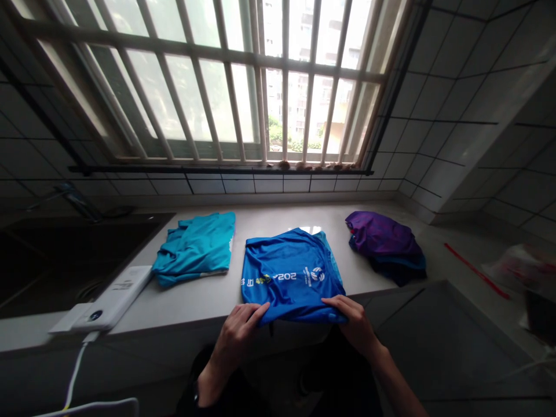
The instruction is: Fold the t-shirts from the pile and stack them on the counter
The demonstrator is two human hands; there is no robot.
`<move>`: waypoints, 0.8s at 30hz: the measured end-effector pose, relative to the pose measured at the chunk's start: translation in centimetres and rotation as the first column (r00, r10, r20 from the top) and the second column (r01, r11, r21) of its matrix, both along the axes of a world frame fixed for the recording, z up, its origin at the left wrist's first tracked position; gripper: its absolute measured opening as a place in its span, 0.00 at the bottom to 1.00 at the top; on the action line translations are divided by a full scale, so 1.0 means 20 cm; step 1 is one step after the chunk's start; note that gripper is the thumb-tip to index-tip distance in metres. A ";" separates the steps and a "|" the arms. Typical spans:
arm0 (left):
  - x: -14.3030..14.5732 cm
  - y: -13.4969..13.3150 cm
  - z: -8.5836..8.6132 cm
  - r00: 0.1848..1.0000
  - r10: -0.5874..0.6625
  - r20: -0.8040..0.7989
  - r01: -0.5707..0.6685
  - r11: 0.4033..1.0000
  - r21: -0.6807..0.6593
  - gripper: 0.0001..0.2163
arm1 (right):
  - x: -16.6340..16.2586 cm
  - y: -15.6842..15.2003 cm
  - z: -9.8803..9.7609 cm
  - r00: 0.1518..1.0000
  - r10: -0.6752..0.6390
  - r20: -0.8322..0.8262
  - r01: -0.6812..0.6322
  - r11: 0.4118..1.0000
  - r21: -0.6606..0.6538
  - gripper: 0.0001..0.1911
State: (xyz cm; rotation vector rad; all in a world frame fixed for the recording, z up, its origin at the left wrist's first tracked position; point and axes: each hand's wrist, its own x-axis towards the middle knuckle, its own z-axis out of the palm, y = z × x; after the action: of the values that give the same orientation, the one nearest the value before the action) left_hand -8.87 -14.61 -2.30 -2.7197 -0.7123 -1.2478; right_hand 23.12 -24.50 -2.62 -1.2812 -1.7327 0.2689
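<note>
While left hand (238, 327) pinched near-left end of blue garment (282, 255) | right hand (356, 321) pinched its near-right end | garment lay across counter's front edge (208, 304), mostly beyond those 2 hands

Daylight is pouring through the barred window (212, 92), washing out the building outside (297, 107); glare is gleaming on the table (264, 217), while the sink (139, 226) and lower corners are fading into shadow.
</note>
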 end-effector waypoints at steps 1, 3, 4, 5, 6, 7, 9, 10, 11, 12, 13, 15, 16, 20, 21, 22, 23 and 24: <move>-0.02 -0.01 0.05 1.000 -0.012 -0.008 0.012 0.999 -0.033 0.19 | 0.00 -0.01 0.05 1.000 0.013 -0.019 -0.014 0.999 -0.034 0.24; -0.05 0.00 0.18 1.000 -0.005 -0.016 0.003 0.992 -0.123 0.14 | 0.02 0.00 0.15 0.999 0.023 -0.043 -0.027 0.995 -0.094 0.22; -0.05 0.02 0.25 1.000 0.020 -0.021 -0.023 0.983 -0.182 0.13 | 0.03 0.02 0.22 0.999 0.024 -0.047 -0.029 0.993 -0.118 0.21; -0.04 0.06 0.32 0.998 0.050 -0.037 -0.057 0.966 -0.251 0.12 | 0.05 0.07 0.28 0.999 0.021 -0.044 -0.027 0.988 -0.149 0.21; -0.01 0.10 0.39 0.995 0.083 -0.062 -0.099 0.941 -0.323 0.12 | 0.07 0.13 0.34 0.999 0.015 -0.033 -0.021 0.984 -0.179 0.22; 0.02 0.16 0.46 0.987 0.121 -0.104 -0.152 0.908 -0.389 0.13 | 0.09 0.21 0.39 1.000 0.005 -0.012 -0.008 0.978 -0.210 0.22; 0.12 0.29 0.54 0.950 0.212 -0.230 -0.299 0.832 -0.468 0.14 | 0.10 0.37 0.46 0.997 -0.037 0.072 0.057 0.954 -0.295 0.21; 0.18 0.36 0.55 0.917 0.250 -0.311 -0.376 0.801 -0.465 0.14 | 0.10 0.44 0.47 0.987 -0.084 0.138 0.124 0.939 -0.320 0.21; 0.22 0.41 0.54 0.877 0.287 -0.384 -0.446 0.782 -0.435 0.14 | 0.09 0.50 0.48 0.966 -0.152 0.210 0.215 0.921 -0.325 0.21; 0.26 0.46 0.52 0.840 0.331 -0.430 -0.504 0.771 -0.390 0.15 | 0.08 0.53 0.47 0.934 -0.223 0.279 0.308 0.898 -0.313 0.22; 0.28 0.49 0.48 0.816 0.349 -0.461 -0.529 0.773 -0.351 0.17 | 0.06 0.55 0.45 0.902 -0.273 0.335 0.376 0.878 -0.296 0.22; 0.30 0.53 0.37 0.815 0.290 -0.501 -0.497 0.794 -0.349 0.22 | 0.03 0.54 0.39 0.871 -0.301 0.388 0.419 0.868 -0.265 0.23; 0.29 0.54 0.30 0.823 0.263 -0.503 -0.478 0.798 -0.366 0.23 | 0.02 0.51 0.36 0.875 -0.289 0.388 0.405 0.877 -0.258 0.24; 0.21 0.54 0.10 0.840 0.242 -0.486 -0.459 0.794 -0.398 0.25 | 0.02 0.38 0.23 0.873 -0.348 0.340 0.445 0.855 -0.266 0.23; 0.19 0.54 0.08 0.838 0.244 -0.487 -0.461 0.795 -0.394 0.25 | 0.02 0.35 0.20 0.863 -0.367 0.346 0.471 0.832 -0.292 0.23; 0.18 0.54 0.06 0.836 0.249 -0.489 -0.465 0.796 -0.388 0.25 | 0.02 0.33 0.17 0.856 -0.366 0.365 0.485 0.814 -0.321 0.22; 0.17 0.54 0.05 0.831 0.260 -0.491 -0.474 0.794 -0.382 0.24 | 0.01 0.32 0.15 0.851 -0.349 0.392 0.488 0.801 -0.347 0.22; 0.17 0.53 0.05 0.826 0.276 -0.491 -0.485 0.791 -0.372 0.23 | 0.01 0.32 0.13 0.848 -0.326 0.419 0.486 0.795 -0.363 0.21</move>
State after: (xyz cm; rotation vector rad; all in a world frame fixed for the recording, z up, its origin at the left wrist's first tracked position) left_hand -5.39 -3.92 -1.32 -2.8088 -1.5969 -0.4037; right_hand 23.28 -18.19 -0.09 -2.1288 -1.6565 0.2149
